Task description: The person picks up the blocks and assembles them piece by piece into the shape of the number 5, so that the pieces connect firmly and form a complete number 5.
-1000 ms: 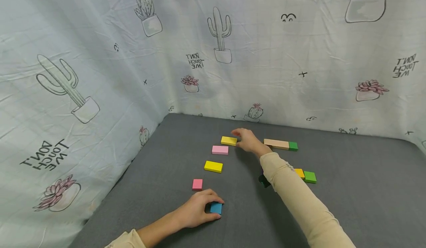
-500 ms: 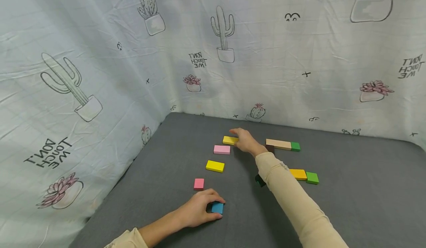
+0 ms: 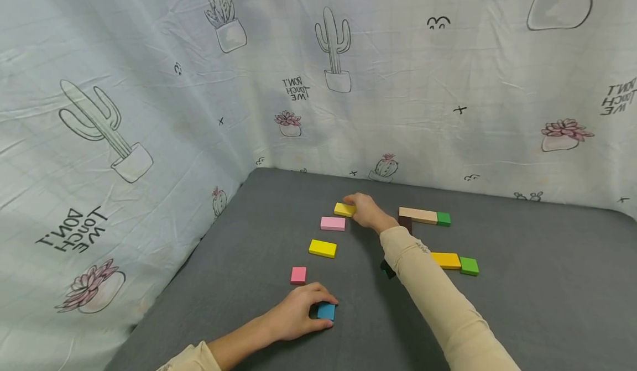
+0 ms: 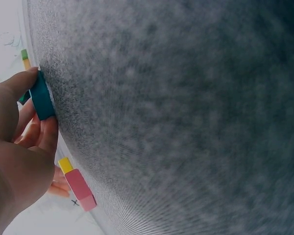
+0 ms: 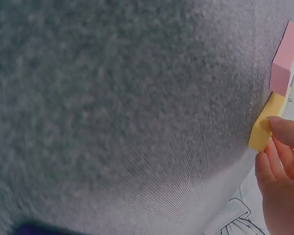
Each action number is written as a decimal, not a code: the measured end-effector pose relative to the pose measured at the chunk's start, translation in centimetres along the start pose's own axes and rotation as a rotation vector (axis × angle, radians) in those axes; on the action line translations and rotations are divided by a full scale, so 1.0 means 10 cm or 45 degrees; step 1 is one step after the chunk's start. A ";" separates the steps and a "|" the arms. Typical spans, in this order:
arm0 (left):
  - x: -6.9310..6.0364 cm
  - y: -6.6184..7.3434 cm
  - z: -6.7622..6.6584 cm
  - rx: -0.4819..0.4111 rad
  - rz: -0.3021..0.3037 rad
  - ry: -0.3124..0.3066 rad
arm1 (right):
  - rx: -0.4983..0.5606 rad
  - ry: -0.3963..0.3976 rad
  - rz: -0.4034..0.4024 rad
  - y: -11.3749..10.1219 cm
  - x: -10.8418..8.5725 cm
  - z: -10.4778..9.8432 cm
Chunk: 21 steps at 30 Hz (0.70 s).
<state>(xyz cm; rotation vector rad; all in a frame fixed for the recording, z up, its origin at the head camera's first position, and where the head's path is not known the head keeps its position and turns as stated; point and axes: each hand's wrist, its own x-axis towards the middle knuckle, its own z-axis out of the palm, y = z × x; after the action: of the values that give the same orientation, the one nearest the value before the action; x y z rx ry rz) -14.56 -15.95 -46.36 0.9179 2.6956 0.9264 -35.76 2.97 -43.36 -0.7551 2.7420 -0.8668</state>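
While the left hand (image 3: pixel 297 314) pinches the blue block (image 3: pixel 325 311) on the surface (image 3: pixel 537 293), the right hand (image 3: pixel 368 212) grips the far yellow block (image 3: pixel 343 209) by its right end, its long axis running left to right.

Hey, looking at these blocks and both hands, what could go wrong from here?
The right hand is at the far yellow block, close to the light pink block; drawing it nearer might bump that one. In the head view the right sleeve hides part of the orange block; a lowered arm could brush it. The left hand, holding the blue block, lies near the small pink block and might nudge it.
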 end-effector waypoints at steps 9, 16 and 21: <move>0.01 0.02 -0.04 -0.010 -0.036 -0.021 | -0.017 -0.115 0.063 -0.02 0.05 -0.11; 0.02 0.03 -0.03 -0.008 -0.047 -0.028 | -0.070 -0.120 0.033 -0.05 0.05 -0.10; 0.00 0.03 -0.03 -0.018 -0.039 -0.027 | -0.100 -0.119 0.033 -0.09 0.03 -0.06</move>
<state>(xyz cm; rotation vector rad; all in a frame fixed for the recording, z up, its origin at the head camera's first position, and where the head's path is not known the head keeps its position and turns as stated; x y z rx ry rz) -14.47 -15.89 -45.96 0.8759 2.6746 0.9228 -35.85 2.49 -42.33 -0.7525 2.7104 -0.7040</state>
